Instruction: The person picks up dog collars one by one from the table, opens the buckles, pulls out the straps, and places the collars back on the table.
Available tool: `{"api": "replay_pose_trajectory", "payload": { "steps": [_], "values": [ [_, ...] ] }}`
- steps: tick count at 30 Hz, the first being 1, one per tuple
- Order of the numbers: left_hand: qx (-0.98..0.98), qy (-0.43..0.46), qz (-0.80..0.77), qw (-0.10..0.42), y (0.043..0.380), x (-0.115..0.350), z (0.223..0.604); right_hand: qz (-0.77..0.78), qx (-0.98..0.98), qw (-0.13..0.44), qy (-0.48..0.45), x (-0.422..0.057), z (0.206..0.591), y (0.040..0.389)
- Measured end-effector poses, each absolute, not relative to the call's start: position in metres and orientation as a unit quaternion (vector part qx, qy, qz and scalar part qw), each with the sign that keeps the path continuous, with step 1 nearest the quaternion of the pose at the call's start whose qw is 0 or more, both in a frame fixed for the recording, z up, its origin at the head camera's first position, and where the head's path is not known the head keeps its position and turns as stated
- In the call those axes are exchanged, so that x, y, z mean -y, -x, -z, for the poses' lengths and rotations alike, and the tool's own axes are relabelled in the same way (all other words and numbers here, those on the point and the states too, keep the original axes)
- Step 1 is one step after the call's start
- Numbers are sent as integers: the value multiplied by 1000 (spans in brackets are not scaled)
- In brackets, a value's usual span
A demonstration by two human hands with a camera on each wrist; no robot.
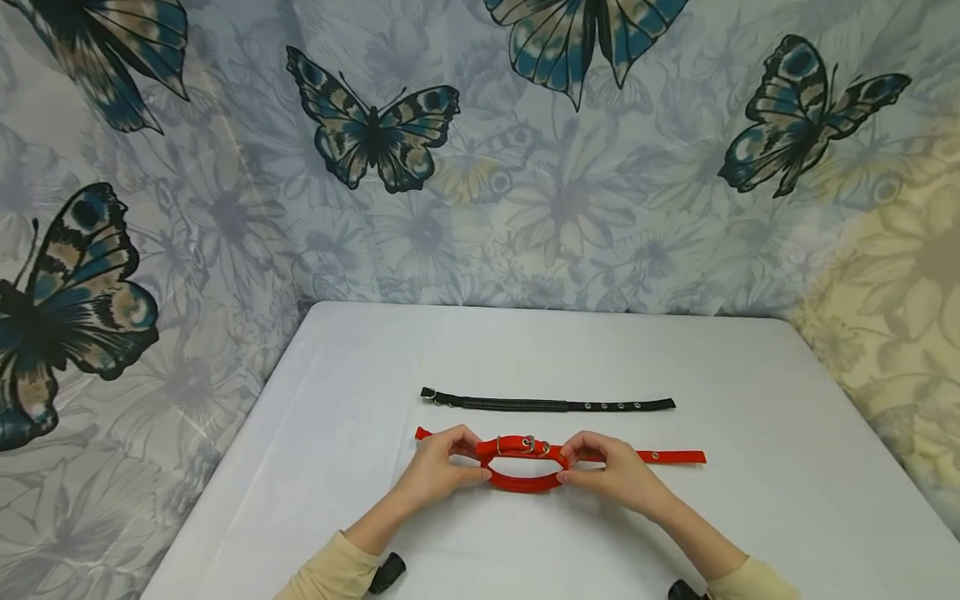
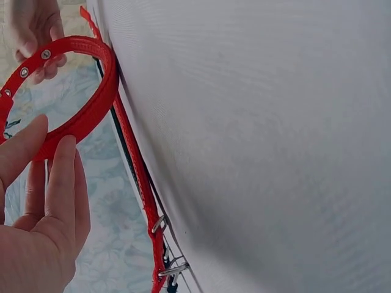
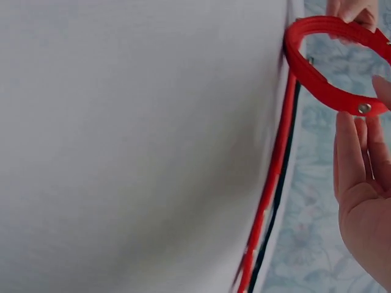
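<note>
A red collar (image 1: 525,484) with a metal buckle is fastened into an oval loop, buckle side toward the back in the head view. My left hand (image 1: 444,467) pinches its left end between thumb and fingers. At the right end, my right hand (image 1: 613,472) pinches the band the same way. Metal-rimmed holes show along the loop (image 2: 111,76) in the left wrist view. Just behind it, a second red collar (image 1: 678,457) lies stretched out flat, partly hidden by the hands and the loop. Farther back lies a black collar (image 1: 525,405), also straight, its buckle at the left.
A white table (image 1: 360,358) carries everything. Behind it and at the sides hangs cloth printed with flowers and butterflies (image 1: 375,137). Dark bands (image 1: 387,573) sit by both beige sleeves (image 1: 333,571) at the near edge of the head view.
</note>
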State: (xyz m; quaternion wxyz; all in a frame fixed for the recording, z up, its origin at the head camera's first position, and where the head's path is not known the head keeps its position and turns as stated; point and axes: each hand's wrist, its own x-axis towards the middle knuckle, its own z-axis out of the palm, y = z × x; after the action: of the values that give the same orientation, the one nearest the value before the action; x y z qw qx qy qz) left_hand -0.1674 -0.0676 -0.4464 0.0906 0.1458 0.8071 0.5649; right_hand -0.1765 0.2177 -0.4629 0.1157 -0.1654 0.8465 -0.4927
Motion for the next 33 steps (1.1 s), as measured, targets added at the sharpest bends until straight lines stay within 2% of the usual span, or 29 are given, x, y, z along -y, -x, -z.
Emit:
{"api": "replay_pose_trajectory", "payload": {
  "steps": [6, 16, 26, 33],
  "values": [
    [-803, -141, -571, 94, 162, 66, 425, 501, -843, 86, 175, -216, 451, 180],
    [-804, -138, -570, 101, 162, 66, 423, 513, -840, 100, 143, -214, 453, 180],
    [-803, -157, -568, 88, 177, 69, 453, 508, -843, 104, 145, -215, 451, 177],
    [-811, -167, -555, 83, 178, 72, 459, 504, -842, 96, 166, -215, 453, 177]
  ]
}}
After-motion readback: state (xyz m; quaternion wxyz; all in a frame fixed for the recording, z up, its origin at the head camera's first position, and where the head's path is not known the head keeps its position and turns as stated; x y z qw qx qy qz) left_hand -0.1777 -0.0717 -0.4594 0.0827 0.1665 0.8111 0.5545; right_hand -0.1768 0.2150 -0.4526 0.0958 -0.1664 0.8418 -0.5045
